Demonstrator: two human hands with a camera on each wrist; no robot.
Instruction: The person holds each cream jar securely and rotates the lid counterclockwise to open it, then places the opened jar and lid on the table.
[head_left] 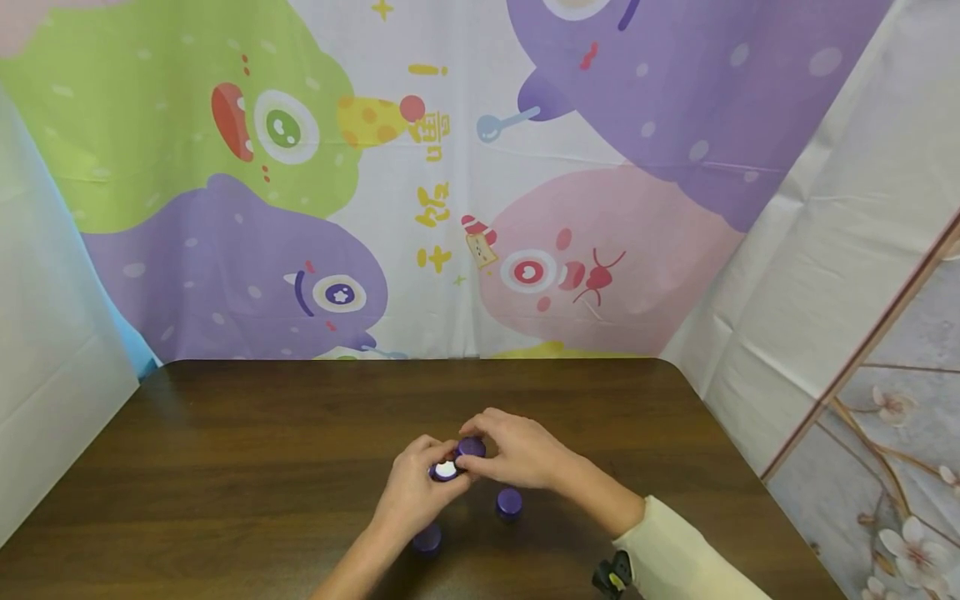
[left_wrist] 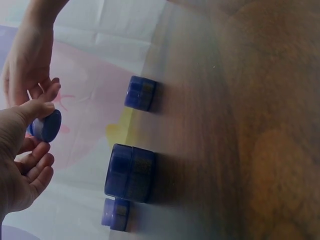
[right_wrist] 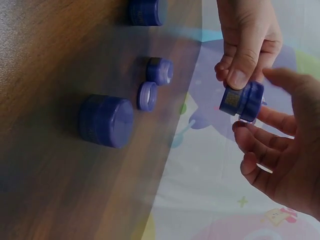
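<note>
Purple lid [head_left: 471, 448] beside open jar [head_left: 446, 472]
Left grip [head_left: 414, 490] pinches the jar; right grip [head_left: 519, 450] pinches the lid.

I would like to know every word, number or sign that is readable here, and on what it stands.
"干饭…!": yellow lettering, sideways on the hanging cloth; third character unclear.
Labels on the held jar and large jar: too small and blurred to read.
</note>
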